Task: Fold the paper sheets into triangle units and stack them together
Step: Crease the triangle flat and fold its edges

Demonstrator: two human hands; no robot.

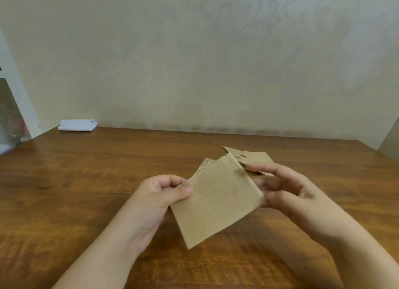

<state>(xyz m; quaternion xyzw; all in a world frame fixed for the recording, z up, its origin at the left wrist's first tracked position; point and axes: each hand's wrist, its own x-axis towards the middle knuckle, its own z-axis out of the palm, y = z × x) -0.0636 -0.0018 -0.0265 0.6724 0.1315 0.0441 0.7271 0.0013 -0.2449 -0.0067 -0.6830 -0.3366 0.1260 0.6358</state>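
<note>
A brown paper sheet (216, 200), folded into a doubled rectangle, is held tilted above the wooden table (86, 180). My left hand (159, 193) pinches its left edge between thumb and fingers. My right hand (287, 187) grips the right, folded edge, with its fingers partly behind the paper. A printed strip shows at the sheet's top left corner. Behind my right hand, several more brown paper pieces (257, 157) lie flat on the table, partly hidden by the fingers.
A folded white cloth or paper bundle (77, 125) lies at the table's far left corner, against the beige wall. A white frame with a dark pane stands at the far left edge.
</note>
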